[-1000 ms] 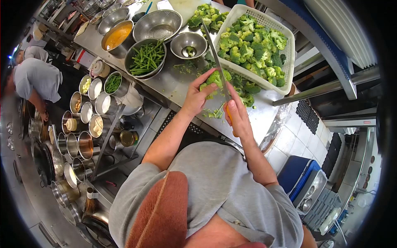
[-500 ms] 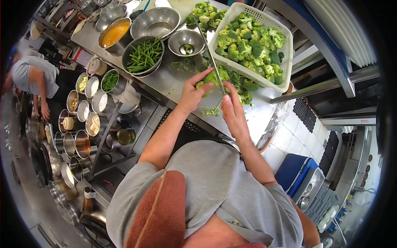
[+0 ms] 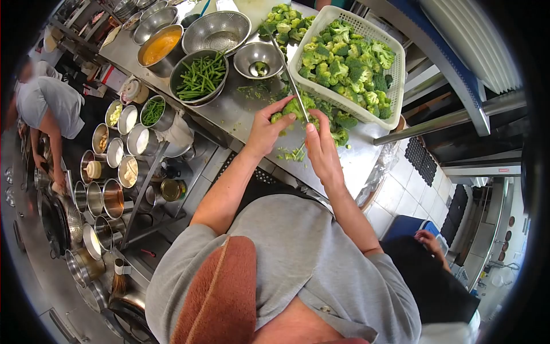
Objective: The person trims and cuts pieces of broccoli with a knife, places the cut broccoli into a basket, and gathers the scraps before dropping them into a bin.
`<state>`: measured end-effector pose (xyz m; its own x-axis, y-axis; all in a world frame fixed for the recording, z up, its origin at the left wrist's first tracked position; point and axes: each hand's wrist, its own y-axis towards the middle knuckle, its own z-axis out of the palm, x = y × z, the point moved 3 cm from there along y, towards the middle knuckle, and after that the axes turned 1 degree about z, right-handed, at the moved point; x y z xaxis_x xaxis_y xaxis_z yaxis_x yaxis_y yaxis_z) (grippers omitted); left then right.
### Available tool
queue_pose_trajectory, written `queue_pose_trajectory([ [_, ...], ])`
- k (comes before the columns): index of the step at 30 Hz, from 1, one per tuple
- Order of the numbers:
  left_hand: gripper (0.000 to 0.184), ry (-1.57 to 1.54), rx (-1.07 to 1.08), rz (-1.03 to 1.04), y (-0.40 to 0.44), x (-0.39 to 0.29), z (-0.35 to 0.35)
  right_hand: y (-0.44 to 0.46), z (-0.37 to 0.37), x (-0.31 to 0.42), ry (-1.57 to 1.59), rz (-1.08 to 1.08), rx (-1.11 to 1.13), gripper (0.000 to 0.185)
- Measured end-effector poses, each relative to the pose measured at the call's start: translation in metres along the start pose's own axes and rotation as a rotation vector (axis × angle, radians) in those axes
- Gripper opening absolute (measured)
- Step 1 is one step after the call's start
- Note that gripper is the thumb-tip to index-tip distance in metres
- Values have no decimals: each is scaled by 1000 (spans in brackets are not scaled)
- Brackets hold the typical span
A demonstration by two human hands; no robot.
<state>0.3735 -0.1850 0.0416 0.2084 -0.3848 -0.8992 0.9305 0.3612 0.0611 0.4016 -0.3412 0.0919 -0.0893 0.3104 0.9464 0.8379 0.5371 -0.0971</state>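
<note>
My left hand grips a green broccoli piece low over the steel counter, thumb and fingers bent around it. My right hand is closed on the handle of a long knife; most of the handle is hidden in the palm. The blade points away from me and lies against the broccoli by my left fingertips. More broccoli and trimmings lie beneath and beside both hands. Just beyond them stands a pale perforated crate full of broccoli florets.
Left of the knife are a small steel bowl, a bowl of green beans, a colander and a pot of orange sauce. One co-worker bends over the stove at left; another person in black is close at my right.
The knife has shifted only slightly against the broccoli. A person in black has come into view at my right, covering part of the blue bin. The co-worker at left has moved their arms.
</note>
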Motion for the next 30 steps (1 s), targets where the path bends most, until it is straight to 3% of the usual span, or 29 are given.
queue_pose_trajectory([
  [30, 44, -236, -3, -74, 7, -20, 28, 4, -21, 16, -115, -243, -104, 44],
])
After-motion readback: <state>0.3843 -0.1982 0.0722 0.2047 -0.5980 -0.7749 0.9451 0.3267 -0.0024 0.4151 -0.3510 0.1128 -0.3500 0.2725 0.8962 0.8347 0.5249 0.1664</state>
